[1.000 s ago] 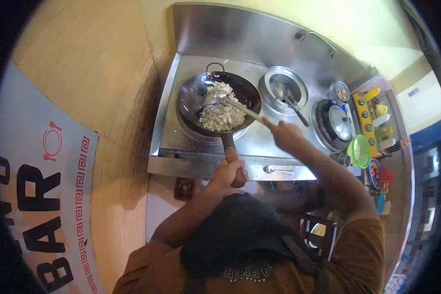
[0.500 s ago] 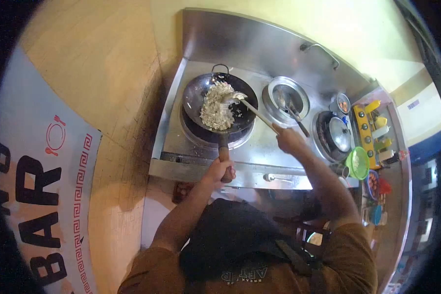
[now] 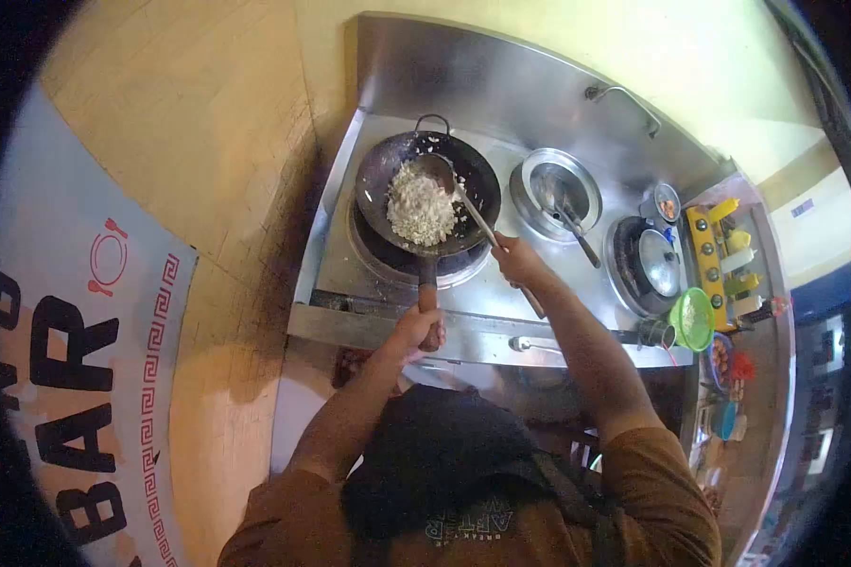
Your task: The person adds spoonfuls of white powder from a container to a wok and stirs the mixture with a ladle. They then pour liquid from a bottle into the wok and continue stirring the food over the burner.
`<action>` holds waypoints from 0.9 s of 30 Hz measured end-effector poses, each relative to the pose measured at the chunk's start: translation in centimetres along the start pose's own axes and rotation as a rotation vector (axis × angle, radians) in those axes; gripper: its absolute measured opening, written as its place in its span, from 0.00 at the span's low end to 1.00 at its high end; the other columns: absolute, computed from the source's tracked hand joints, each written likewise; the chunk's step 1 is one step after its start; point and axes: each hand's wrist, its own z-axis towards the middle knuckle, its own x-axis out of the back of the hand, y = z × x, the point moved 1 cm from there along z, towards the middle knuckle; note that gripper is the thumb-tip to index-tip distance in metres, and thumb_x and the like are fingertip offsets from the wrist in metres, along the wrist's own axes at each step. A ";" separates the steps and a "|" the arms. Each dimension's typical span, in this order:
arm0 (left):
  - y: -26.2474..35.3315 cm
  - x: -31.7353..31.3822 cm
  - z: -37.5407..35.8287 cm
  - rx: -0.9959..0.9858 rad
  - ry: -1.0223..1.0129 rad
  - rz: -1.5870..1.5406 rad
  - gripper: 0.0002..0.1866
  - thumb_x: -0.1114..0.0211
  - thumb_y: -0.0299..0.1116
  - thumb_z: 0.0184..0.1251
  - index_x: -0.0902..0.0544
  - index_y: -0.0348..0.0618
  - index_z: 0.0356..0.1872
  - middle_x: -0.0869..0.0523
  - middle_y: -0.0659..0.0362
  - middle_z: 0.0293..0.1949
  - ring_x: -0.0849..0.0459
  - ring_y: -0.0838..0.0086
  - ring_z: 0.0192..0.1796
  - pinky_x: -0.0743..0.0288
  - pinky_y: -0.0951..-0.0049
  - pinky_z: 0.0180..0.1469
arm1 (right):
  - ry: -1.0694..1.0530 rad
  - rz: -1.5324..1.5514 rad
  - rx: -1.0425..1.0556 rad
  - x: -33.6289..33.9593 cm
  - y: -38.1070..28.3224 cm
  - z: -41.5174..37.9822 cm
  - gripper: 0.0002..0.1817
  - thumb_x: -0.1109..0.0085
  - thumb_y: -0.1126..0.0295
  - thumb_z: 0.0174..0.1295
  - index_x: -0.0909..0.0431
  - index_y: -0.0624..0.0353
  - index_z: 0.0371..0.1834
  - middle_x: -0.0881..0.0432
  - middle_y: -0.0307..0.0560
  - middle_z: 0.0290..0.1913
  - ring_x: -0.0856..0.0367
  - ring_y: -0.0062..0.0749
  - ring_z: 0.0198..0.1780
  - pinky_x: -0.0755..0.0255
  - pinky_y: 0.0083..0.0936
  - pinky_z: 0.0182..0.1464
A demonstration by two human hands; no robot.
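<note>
- The wok (image 3: 427, 194) sits on the left burner of the steel stove (image 3: 331, 255), holding a pale mound of fried rice (image 3: 419, 206) towards its left half.
- The left hand (image 3: 416, 328) is wrapped tight round the wok's handle (image 3: 428, 300), at the stove's front edge.
- The right hand (image 3: 514, 260) is closed on the shaft of a ladle (image 3: 454, 189), just right of the wok; the ladle's bowl rests in the wok beside the rice.
- Right of the wok, a round steel basin (image 3: 556, 189) is set into the stove, with utensils in it.
- Further right sits a lidded pot (image 3: 654, 260), then a green strainer (image 3: 694, 317) and yellow sauce bottles (image 3: 728, 236).
- Left of the stove hangs a banner (image 3: 57, 378).
</note>
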 end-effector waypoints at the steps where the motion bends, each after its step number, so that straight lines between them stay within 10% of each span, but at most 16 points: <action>1: 0.3 0.1 0.1 0.009 0.020 0.013 0.08 0.39 0.26 0.60 0.30 0.45 0.35 0.26 0.61 0.22 0.24 0.74 0.21 0.28 0.68 0.21 | -0.057 0.125 -0.024 0.9 -0.1 -0.4 0.25 0.54 0.65 0.65 0.36 0.50 0.67 0.19 0.60 0.29 0.20 0.45 0.21 0.24 0.37 0.25; 3: 0.3 0.5 -0.2 0.046 0.062 0.034 0.10 0.38 0.26 0.61 0.30 0.49 0.39 0.25 0.63 0.24 0.24 0.76 0.23 0.29 0.71 0.22 | -0.178 0.376 -0.089 2.9 1.6 -1.7 0.25 0.54 0.65 0.65 0.36 0.49 0.67 0.20 0.58 0.28 0.23 0.38 0.16 0.25 0.33 0.20; 11: -0.3 1.4 0.8 0.028 0.002 0.002 0.07 0.38 0.28 0.60 0.29 0.45 0.32 0.26 0.62 0.21 0.24 0.73 0.20 0.27 0.66 0.21 | 0.153 -0.453 0.270 0.5 1.1 2.0 0.23 0.54 0.70 0.63 0.36 0.61 0.63 0.19 0.68 0.35 0.20 0.61 0.36 0.27 0.49 0.39; 21: 0.4 -2.3 -2.4 0.038 -0.043 0.039 0.06 0.39 0.27 0.61 0.28 0.44 0.34 0.26 0.62 0.23 0.25 0.73 0.22 0.26 0.68 0.25 | 0.009 -0.911 0.282 -0.7 0.3 -6.7 0.29 0.59 0.72 0.63 0.45 0.61 0.69 0.19 0.58 0.28 0.17 0.47 0.29 0.23 0.44 0.30; 27: 0.8 -6.2 -2.9 0.039 0.066 0.010 0.06 0.41 0.25 0.56 0.28 0.38 0.24 0.26 0.58 0.17 0.24 0.70 0.20 0.28 0.69 0.22 | -0.171 -0.208 0.087 5.0 -3.6 -7.8 0.27 0.55 0.69 0.65 0.39 0.51 0.70 0.19 0.55 0.28 0.19 0.41 0.25 0.26 0.41 0.29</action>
